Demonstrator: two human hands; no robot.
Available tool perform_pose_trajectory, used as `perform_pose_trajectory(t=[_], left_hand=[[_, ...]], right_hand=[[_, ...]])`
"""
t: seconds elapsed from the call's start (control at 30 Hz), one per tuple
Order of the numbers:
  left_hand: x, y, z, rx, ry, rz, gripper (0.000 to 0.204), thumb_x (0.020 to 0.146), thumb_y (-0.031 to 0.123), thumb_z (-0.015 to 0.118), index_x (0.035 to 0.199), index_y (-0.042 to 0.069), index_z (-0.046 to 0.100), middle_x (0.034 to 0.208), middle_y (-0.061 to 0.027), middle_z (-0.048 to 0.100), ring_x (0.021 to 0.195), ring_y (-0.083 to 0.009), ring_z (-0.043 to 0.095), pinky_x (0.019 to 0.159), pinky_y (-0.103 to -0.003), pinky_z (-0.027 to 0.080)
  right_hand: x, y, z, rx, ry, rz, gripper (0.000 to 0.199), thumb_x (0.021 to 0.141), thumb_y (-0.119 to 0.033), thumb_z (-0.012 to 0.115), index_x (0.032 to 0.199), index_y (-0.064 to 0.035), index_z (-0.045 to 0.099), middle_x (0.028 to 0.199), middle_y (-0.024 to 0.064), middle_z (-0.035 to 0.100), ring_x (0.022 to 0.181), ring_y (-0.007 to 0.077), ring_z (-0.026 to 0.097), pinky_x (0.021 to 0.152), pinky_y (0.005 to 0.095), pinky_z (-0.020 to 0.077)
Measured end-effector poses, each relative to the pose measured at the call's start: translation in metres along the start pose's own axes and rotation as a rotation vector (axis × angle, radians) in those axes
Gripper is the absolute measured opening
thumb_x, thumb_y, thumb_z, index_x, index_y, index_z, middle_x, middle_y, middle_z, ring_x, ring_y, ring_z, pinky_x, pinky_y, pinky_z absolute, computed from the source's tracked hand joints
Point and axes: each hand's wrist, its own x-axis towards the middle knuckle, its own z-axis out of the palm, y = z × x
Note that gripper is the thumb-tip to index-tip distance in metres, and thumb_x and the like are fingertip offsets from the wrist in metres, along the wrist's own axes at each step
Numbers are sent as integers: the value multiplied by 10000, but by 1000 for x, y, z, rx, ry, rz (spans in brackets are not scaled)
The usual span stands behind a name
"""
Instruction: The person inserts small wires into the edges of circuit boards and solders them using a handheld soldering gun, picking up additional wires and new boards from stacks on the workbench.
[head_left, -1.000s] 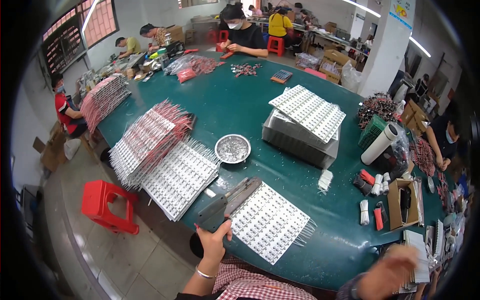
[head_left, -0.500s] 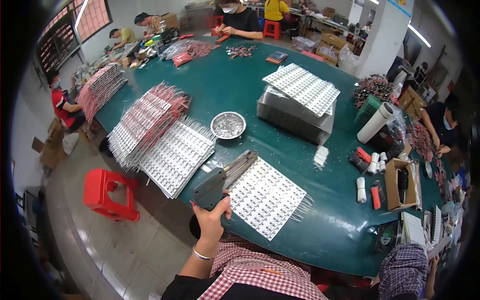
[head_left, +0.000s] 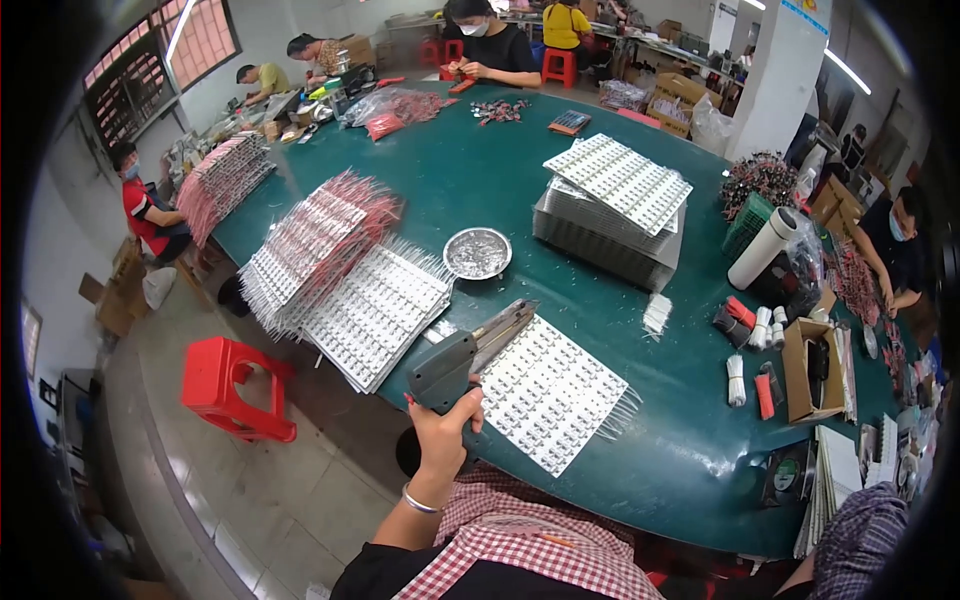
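thin silver bracelet at the wrist, red-and-white checked apron

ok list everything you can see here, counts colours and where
grey tool: one, near table edge, gripped by left hand
white component sheet: one, under the tool's tip
stacked sheets with red wires: several piles, left side
metal bowl: one, silver, centre
grey tray stack: one, white sheet on top
white cylinder: one, right
cardboard box: one, brown, right edge
green table: one, large
red stool: one, floor at left
other workers: several, far side and edges
left hand: holding the tool
right hand: out of view, only a sleeve
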Motion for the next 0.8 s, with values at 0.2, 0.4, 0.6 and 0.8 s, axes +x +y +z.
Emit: perform_pose_trajectory(t=[0.2,0.4,0.6,0.8], left_hand=[[5,2,0,23,7,22,324,790,-87,646,1107,-65,582,926,-135,651,535,-135,561,443,-262,435],[4,-1,-3,23,15,9,324,791,-87,644,1109,-66,584,935,-147,656,535,-138,568,441,-259,437],[2,-1,0,30,13,13,314,791,-76,650,1098,-60,592,926,-142,654,538,-139,572,440,-260,442],[-3,2,11,35,58,68,208,791,-57,648,987,-107,599,749,-122,600,492,-151,537,430,-260,407]], right_hand=[[-3,-1,-2,25,24,6,127,878,-59,579,997,-28,546,919,81,558,834,192,538,745,308,435],[-5,-3,-5,55,25,-29,156,872,-64,590,1019,-24,552,941,85,569,860,199,543,767,319,439],[-4,-6,-9,57,14,-68,186,867,-70,600,1040,-19,558,963,89,579,886,205,548,790,330,442],[-3,-15,-13,31,4,-128,215,861,-75,611,1062,-15,564,985,94,590,912,212,554,813,341,446]])
